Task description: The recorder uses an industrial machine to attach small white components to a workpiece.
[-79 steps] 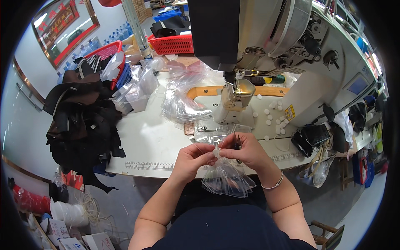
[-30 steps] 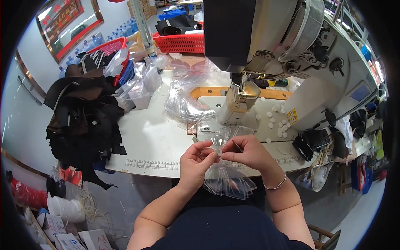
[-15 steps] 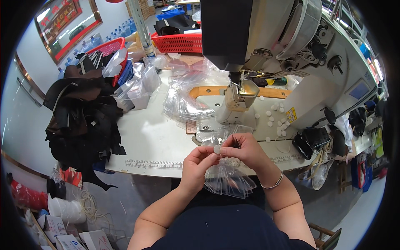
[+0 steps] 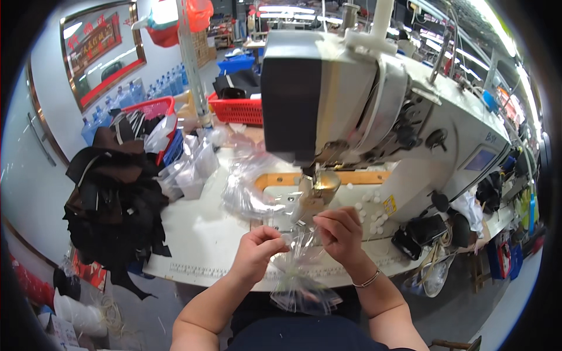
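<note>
The person sits at a white table (image 4: 199,234) right in front of a big sewing machine (image 4: 374,111). Both hands are up near the table edge, pinching the top of a clear plastic bag (image 4: 301,281) that hangs down crumpled toward the lap. The left hand (image 4: 257,254) has fingers closed on one side of the bag's mouth, and the right hand (image 4: 339,234), with a thin bracelet (image 4: 367,281) on the wrist, grips the other side. More clear bags (image 4: 246,187) lie loose on the table near the needle. A heap of dark fabric (image 4: 114,205) hangs off the left end, and a red basket (image 4: 237,110) sits further back.
</note>
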Tool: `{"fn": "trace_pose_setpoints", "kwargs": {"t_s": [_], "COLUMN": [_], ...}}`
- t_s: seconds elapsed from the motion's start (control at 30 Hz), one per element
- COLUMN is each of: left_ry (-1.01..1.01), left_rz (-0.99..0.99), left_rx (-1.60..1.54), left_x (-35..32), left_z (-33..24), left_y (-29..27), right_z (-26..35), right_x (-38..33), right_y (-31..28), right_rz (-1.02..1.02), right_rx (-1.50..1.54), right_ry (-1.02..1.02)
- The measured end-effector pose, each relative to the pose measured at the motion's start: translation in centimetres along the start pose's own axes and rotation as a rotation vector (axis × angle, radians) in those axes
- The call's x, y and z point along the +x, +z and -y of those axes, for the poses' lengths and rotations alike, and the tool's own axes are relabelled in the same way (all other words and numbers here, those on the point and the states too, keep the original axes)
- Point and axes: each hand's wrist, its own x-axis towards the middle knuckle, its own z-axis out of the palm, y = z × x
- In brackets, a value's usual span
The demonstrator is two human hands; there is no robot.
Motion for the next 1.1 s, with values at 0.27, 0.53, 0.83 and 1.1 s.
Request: {"fn": "trace_pose_setpoints", "kwargs": {"t_s": [0.27, 0.53, 0.83, 1.1], "left_ry": [-0.282, -0.368, -0.349, -0.310], "left_rz": [0.070, 0.009, 0.160, 0.281], "left_rx": [-0.137, 0.376, 0.470, 0.649], "left_x": [4.9, 12.4, 13.9, 15.0], "left_z": [-2.3, -5.7, -8.0, -7.6], "left_y": [-0.1, 2.5, 2.5, 3.7], "right_z": [-2.7, -7.0, -6.1, -5.7], "right_x": [3.2, 3.7, 3.1, 2.6], "right_y": [-1.9, -1.8, -2.5, -3.8], "right_rz": [-0.002, -0.006, 0.065, 0.009], "right_rx": [-0.241, -0.270, -0.256, -0.317], "right_ry": [-0.104, 0.086, 0.103, 0.070]}}
